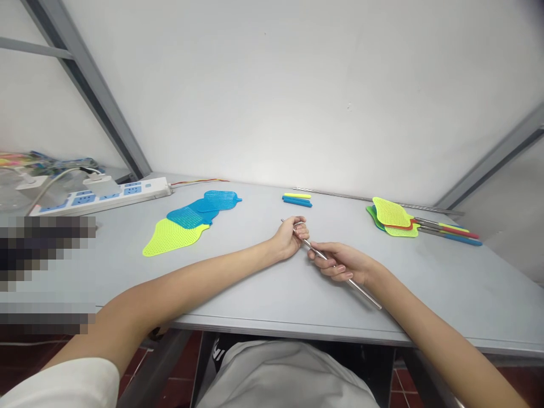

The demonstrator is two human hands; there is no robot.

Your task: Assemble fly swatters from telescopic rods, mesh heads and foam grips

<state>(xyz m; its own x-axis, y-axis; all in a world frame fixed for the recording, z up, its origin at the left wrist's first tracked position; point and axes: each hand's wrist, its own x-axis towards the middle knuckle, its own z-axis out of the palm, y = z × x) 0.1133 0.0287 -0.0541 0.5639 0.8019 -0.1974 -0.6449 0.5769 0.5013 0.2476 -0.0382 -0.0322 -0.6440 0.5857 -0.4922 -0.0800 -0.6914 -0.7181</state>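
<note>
A thin metal rod [366, 294] slants across the front middle of the table, held in both hands. My left hand [289, 239] is closed round its upper end, the tip poking out above the fingers. My right hand [340, 262] grips the rod lower down, fingers wrapped round it. Beyond the hands lie a yellow handle tube [297, 196] and blue handle tubes [297, 202]. Left of them are loose fly swatter heads: a yellow-green one [172, 239] and blue ones [191, 215], overlapping in a row.
At the right, fly swatters with heads [393, 215] and coloured handles [461, 235] lie stacked. More metal rods [340, 194] lie along the wall. A white power strip [148, 190] with plugs and cables stands at the left. The table's front edge [297, 330] is close to my body.
</note>
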